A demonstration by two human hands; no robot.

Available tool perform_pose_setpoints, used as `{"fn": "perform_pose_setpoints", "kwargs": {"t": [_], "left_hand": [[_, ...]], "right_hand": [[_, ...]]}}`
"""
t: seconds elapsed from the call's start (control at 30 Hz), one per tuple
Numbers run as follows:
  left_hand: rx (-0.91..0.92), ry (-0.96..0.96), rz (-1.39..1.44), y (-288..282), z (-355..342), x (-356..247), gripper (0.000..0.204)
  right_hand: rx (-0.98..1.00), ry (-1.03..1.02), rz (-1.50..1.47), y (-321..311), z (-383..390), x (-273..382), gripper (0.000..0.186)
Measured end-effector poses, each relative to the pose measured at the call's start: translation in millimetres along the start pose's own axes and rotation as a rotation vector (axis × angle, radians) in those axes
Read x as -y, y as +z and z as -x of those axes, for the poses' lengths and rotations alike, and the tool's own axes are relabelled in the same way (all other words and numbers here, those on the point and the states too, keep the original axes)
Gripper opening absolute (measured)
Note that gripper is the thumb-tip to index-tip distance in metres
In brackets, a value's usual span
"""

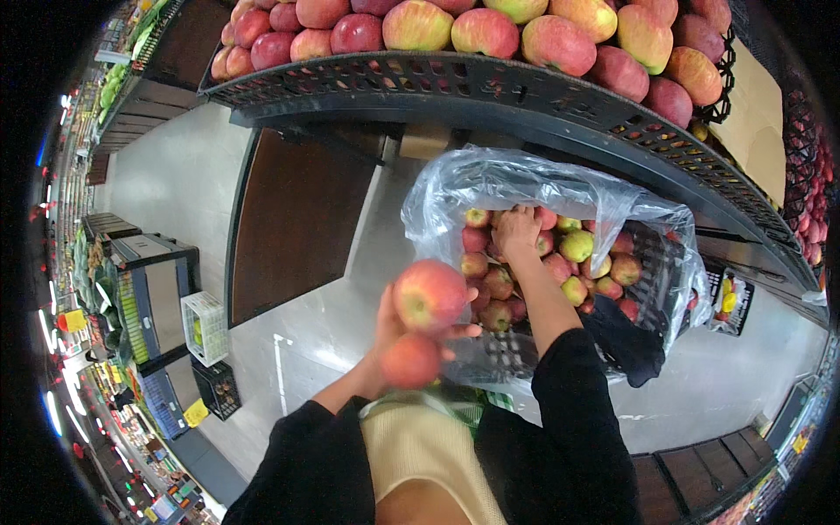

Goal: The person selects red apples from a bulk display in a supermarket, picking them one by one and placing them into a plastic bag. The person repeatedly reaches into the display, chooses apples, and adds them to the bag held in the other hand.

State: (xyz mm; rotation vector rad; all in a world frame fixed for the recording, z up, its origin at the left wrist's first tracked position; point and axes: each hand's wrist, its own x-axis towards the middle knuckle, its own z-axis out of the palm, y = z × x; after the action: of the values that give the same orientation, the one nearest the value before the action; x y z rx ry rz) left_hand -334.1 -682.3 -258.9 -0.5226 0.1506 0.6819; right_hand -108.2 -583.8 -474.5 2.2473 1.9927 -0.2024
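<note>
Two red-and-yellow apples are in my left hand [389, 325]: a large apple [430, 296] on top and a smaller apple [411, 360] lower down, against the palm side. Some fingers of that hand stick out to the right behind them. To the right, my right hand [518, 231] reaches down into a black crate [652, 254] lined with a clear plastic bag [516, 171]. Its fingers curl down round an apple that the hand mostly hides. Many loose apples [576, 246], red and yellow-green, lie about it in the crate.
A black slatted display shelf [420, 74] heaped with apples crosses above the crate. Dark cloth [623, 341] hangs over the crate's near edge. A brown panel [302, 219] stands to the left. Farther left are a white basket [205, 328] and a dark crate [216, 387] on the grey floor.
</note>
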Motion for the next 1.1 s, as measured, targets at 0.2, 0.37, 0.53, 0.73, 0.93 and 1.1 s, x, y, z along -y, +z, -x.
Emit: {"fn": "perform_pose_setpoints", "kwargs": {"t": [0.2,0.37,0.53,0.73,0.93,1.1], "left_hand": [[-0.010,0.077,0.081,-4,13,5,0.095],[-0.129,0.088,-0.023,-13,17,2,0.099],[-0.180,0.107,-0.267,-6,8,11,0.096],[-0.120,0.067,-0.229,-8,1,15,0.099],[-0.233,0.132,-0.457,-23,9,6,0.103],[-0.197,0.129,-0.354,-17,17,3,0.102]], "right_hand": [[0.265,0.078,0.100,41,-20,14,0.033],[0.288,0.063,-0.038,-19,-9,2,0.062],[0.233,0.223,-0.778,-89,51,-38,0.073],[0.083,-0.095,-1.345,-197,190,-34,0.081],[0.033,-0.214,-1.672,-193,183,-15,0.058],[0.318,-0.091,-0.550,-92,83,-1,0.041]]}}
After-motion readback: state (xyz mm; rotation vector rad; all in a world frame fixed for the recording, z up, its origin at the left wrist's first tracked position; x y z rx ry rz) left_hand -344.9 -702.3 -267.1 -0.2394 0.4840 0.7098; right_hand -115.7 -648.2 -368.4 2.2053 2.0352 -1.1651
